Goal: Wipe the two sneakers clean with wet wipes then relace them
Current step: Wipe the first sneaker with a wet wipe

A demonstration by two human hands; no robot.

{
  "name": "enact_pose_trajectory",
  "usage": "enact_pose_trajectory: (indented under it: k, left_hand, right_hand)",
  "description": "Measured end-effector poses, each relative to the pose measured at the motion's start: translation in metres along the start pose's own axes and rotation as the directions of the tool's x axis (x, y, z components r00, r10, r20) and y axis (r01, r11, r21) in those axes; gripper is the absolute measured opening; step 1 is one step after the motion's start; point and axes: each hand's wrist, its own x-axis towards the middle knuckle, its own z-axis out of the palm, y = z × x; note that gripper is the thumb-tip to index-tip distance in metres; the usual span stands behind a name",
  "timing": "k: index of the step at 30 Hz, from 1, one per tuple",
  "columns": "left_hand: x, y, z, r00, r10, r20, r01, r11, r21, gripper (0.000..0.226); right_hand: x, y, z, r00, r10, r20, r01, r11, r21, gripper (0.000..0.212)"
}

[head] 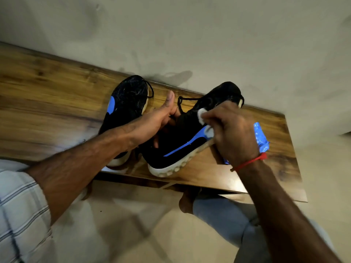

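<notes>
Two black sneakers with blue side marks and white soles stand on a wooden table (47, 95). The left sneaker (127, 99) sits flat near the wall. The right sneaker (182, 141) is tilted onto its side, sole toward me. My left hand (161, 118) grips the right sneaker at its opening, thumb pointing up. My right hand (231, 130) holds a white wet wipe (202, 115) pressed against the sneaker's upper side. Black laces (182, 101) hang loose from both shoes.
A blue wet-wipe pack (261, 137) lies on the table behind my right wrist, which wears a red thread. The table stands against a pale wall; its front edge is close to my knees. Tiled floor lies below.
</notes>
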Motion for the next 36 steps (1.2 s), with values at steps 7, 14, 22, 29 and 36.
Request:
enact_pose_trajectory:
  k: [7,14,22,29,36]
  left_hand:
    - [0.003,0.001,0.005,1.000,0.005,-0.002,-0.005,1.000,0.027,0.078]
    - [0.001,-0.010,-0.001,0.998,0.054,0.019,-0.056,0.988,0.143,0.074]
    - [0.001,-0.010,-0.003,0.996,0.092,-0.015,-0.089,0.986,0.142,0.074]
    - [0.001,-0.007,-0.001,0.992,0.125,0.005,-0.125,0.992,0.012,0.051]
    - [0.005,-0.007,0.002,0.989,0.150,-0.001,-0.150,0.986,0.068,0.030]
  right_hand:
    - [-0.007,-0.020,0.009,1.000,-0.017,0.024,0.015,0.996,0.087,0.013]
    - [0.005,0.010,-0.001,0.991,0.043,-0.130,-0.049,0.998,-0.039,0.018]
    - [0.007,0.019,0.002,0.987,0.079,-0.139,-0.087,0.995,-0.057,0.023]
    - [-0.007,-0.017,0.014,0.996,-0.078,0.052,0.077,0.997,0.027,0.022]
    - [0.005,0.039,-0.025,0.986,0.102,-0.131,-0.122,0.980,-0.160,0.014]
